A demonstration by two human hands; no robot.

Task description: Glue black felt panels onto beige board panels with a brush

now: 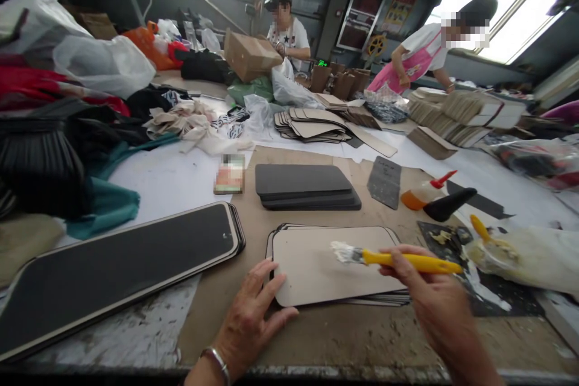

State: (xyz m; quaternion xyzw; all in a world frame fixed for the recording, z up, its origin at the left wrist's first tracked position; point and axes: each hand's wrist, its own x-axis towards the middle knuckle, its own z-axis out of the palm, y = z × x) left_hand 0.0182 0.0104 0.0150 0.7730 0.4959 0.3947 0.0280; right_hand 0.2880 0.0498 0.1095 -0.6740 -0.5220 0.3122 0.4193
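From where I stand at the bench, the person's left hand (248, 325) lies flat, its fingers (268, 291) spread and released, with the tips resting on the near left edge of a beige card panel (316, 265). The panel tops a low stack on brown kraft paper (316, 341). The right hand (429, 289) is clenched around the yellow handle of a glue brush (407, 262), and its white-clogged bristles (344, 252) point left over the panel's upper left area; I can't tell from here whether they touch the card. The panel's long axis runs left to right across the person's front, and the brush lies nearly along it. The left hand is on the near left end, while the right hand overlaps the far right end. Beyond them sit a stack of dark panels (305, 186), a tall black-faced stack (113, 277) to the left, and a glue bottle (423, 192) with a red nozzle to the right. Farther right, a plastic bag (520, 259) holds a 2nd yellow-handled brush (479, 229). Across the room, 1 co-worker (287, 36) stands behind a tilted cardboard box (251, 54), and another (418, 57), in a pink apron, bends over stacked card.
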